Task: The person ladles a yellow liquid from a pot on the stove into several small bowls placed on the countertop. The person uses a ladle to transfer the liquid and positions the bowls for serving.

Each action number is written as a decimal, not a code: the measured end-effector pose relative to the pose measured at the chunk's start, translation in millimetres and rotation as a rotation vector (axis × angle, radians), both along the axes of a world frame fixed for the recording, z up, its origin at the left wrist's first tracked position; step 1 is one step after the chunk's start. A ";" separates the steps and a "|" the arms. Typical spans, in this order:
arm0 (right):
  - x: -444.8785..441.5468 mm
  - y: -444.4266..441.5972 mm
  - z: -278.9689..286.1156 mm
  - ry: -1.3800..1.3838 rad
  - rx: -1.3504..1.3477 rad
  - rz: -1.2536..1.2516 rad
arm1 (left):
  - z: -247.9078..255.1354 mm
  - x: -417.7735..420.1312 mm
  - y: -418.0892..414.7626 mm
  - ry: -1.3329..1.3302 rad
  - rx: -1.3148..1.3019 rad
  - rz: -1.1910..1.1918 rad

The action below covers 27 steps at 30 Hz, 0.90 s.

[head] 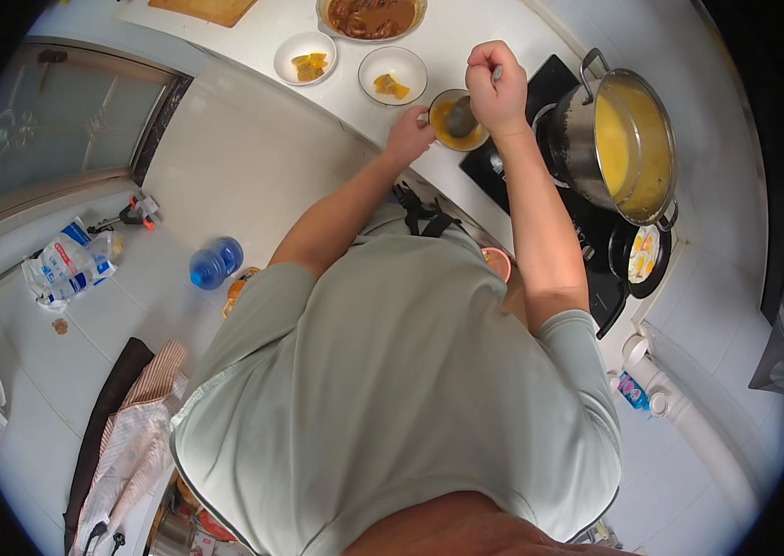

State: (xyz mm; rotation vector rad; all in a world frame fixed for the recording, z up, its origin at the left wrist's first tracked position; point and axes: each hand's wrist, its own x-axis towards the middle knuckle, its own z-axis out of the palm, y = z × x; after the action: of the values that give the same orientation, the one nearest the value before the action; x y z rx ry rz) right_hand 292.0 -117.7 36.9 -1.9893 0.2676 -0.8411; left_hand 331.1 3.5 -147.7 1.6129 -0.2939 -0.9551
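My right hand (498,87) grips the handle of a metal ladle (462,118), whose bowl is over a small bowl (441,98) of yellow-orange food. At that bowl's left rim, my left hand (411,135) has its thumb and fingers on the edge. To the left stand a clear bowl (365,75) with a few yellow-orange pieces (391,87) and a white bowl (285,54) with similar pieces (309,67). On the black gas stove (515,182) to my right, a large steel pot (576,142) contains yellow soup (613,149).
A dish of brown stew (372,17) and a wooden cutting board (208,8) lie farther back on the white counter (253,29). Fried eggs (642,254) fill a black pan (657,279) beside the pot. A blue water bottle (217,263) and a plastic bag (71,264) are at left.
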 end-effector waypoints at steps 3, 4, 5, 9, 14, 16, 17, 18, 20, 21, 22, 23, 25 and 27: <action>0.7 -3.2 -6.4 0.009 -0.047 0.035 | -0.7 2.0 -1.1 -0.053 0.011 -0.021; 0.6 -5.8 -5.8 0.023 -0.031 0.041 | 1.5 1.4 -0.8 -0.058 0.036 -0.028; -0.5 -8.1 -5.3 0.038 -0.015 0.046 | 3.8 2.6 -1.7 -0.062 0.060 -0.034; -5.3 1.0 -0.2 0.007 -0.003 0.082 | -21.4 12.7 -2.9 -0.294 0.059 -0.102; -3.4 2.3 -6.0 0.055 -0.029 0.050 | -5.3 8.4 -0.7 -0.186 0.062 -0.091; 0.8 0.2 -4.9 0.030 -0.015 0.042 | -19.1 6.4 -1.6 -0.222 0.049 -0.032; 3.9 -2.4 -6.0 0.009 -0.004 0.035 | -29.7 2.7 -0.9 -0.235 0.046 0.000; 4.6 -2.3 -7.0 -0.014 0.010 0.018 | -33.6 -0.4 0.6 -0.248 0.057 -0.024; 2.8 3.7 -9.3 0.010 -0.023 -0.016 | -41.0 -5.7 3.5 -0.274 0.078 -0.072; 5.1 0.8 -9.2 0.010 -0.047 -0.042 | -30.6 -2.0 0.6 -0.176 0.061 -0.084; 6.2 -1.9 -8.2 0.000 -0.025 -0.037 | -11.8 -4.7 1.6 -0.072 0.047 -0.095; 4.6 -2.3 -6.3 0.008 -0.033 -0.070 | 1.3 -6.0 1.5 0.032 0.033 -0.106; 5.1 2.0 -0.3 0.030 -0.050 -0.114 | 0.2 -3.5 1.3 0.002 0.042 -0.104; 7.9 -0.6 -4.1 -0.008 0.010 -0.109 | 0.1 -1.2 0.7 -0.006 0.046 -0.112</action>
State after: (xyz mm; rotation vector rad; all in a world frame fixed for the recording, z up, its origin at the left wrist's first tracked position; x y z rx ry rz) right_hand 299.9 -118.2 32.9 -1.9757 0.3778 -0.9154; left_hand 329.9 4.2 -147.6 1.6551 -0.3716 -1.0486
